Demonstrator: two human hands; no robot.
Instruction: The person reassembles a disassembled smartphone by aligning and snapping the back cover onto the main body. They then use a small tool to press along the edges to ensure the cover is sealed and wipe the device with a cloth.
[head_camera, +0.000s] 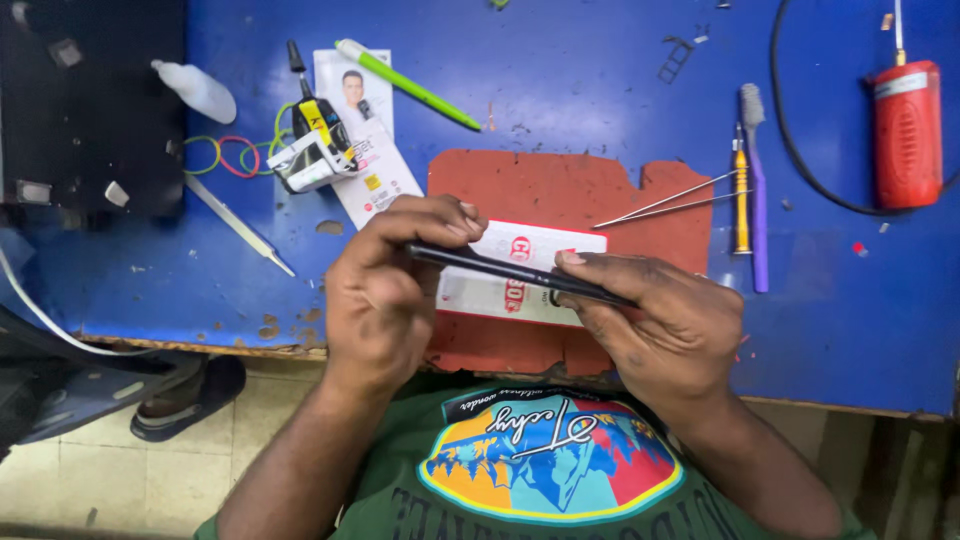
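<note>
Hands: left hand (385, 290) and right hand (665, 325) clamp opposite ends of the thin black device (515, 272).
Technique: hold it level above the red mat (560, 185).

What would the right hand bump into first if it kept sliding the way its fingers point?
The right hand points its fingers leftward along the thin black device it grips edge-on. Going straight on, it would probably meet the left hand, which holds the other end. Depth is hard to judge from above.
</note>
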